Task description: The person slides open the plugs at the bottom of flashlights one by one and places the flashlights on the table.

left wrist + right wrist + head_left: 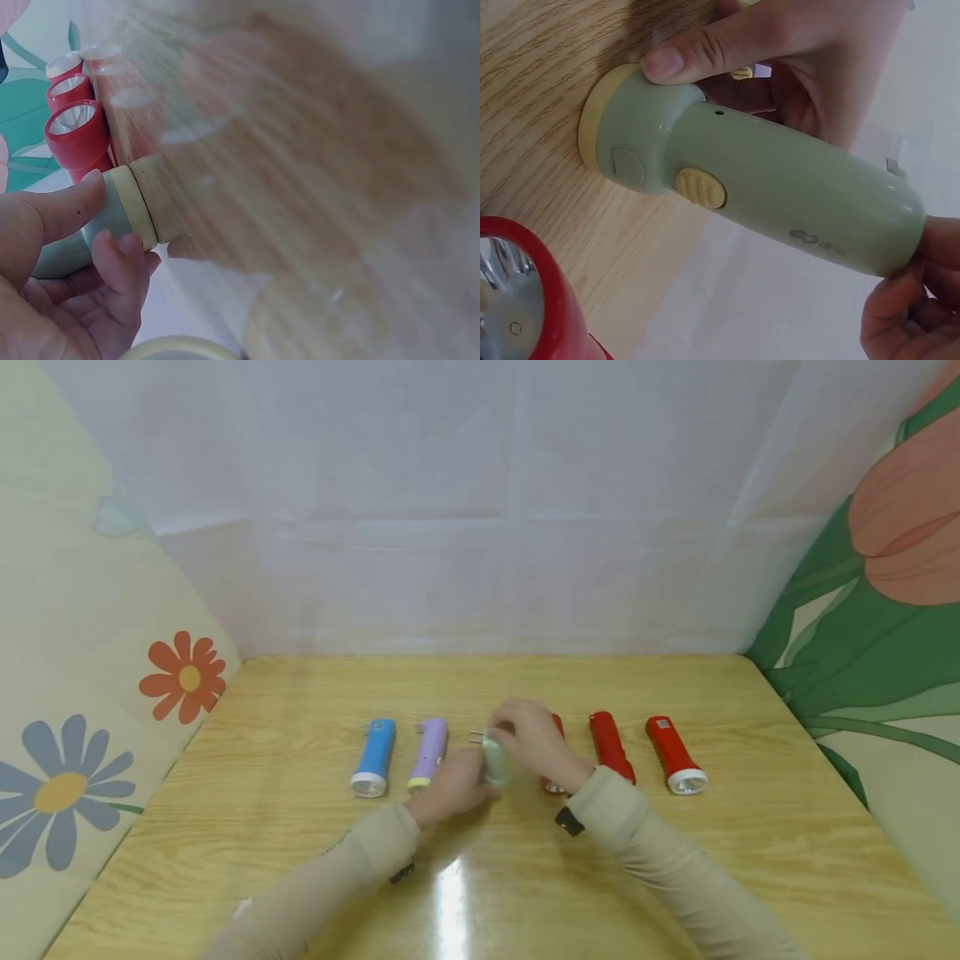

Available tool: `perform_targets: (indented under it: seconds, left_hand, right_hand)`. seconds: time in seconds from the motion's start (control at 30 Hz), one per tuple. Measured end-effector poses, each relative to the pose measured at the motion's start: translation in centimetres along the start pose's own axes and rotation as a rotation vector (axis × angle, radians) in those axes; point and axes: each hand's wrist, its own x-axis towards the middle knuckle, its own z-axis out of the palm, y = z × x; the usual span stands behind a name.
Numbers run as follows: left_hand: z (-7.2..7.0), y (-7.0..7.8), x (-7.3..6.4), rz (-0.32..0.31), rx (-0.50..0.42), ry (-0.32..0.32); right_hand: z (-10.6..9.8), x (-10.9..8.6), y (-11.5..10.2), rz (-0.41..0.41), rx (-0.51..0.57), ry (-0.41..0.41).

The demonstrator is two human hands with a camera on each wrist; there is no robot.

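A light green flashlight (780,180) with a cream head ring and a cream switch (700,187) is held between both hands. Its head points down at the wooden table, the cream rim right at the surface in the left wrist view. My left hand (453,781) grips the head, thumb on one side and fingers on the other. At the tail end, my right hand (536,739) pinches the body with thumb and fingertips. Two metal plug prongs (476,737) stick out leftward near the tail.
Left of the hands lie a blue flashlight (377,752) and a purple flashlight (431,747). To the right are three red ones: a partly covered red flashlight (557,727), a middle red flashlight (609,743) and a white-headed red flashlight (669,750). White cloth (480,568) hangs behind the table.
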Motion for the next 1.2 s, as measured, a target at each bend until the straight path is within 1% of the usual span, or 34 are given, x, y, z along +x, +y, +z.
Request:
perform_targets:
  seconds: [0.37, 0.6, 0.83, 1.2]
  left_hand:
    - [-0.1, 0.2, 0.0, -0.012, -0.011, -0.002]
    - [0.0, 0.1, 0.0, -0.017, -0.008, -0.009]
    - [0.0, 0.1, -0.1, -0.023, 0.005, -0.003]
    - [0.0, 0.2, 0.0, -0.046, 0.018, -0.015]
  right_hand:
    - [-0.2, -0.1, 0.0, 0.041, 0.025, -0.031]
    - [-0.4, -0.4, 0.1, 0.04, 0.033, -0.022]
    - [-0.5, -0.6, 0.3, 0.07, 0.044, -0.023]
    - [-1.0, -1.2, 0.9, 0.046, 0.098, 0.001]
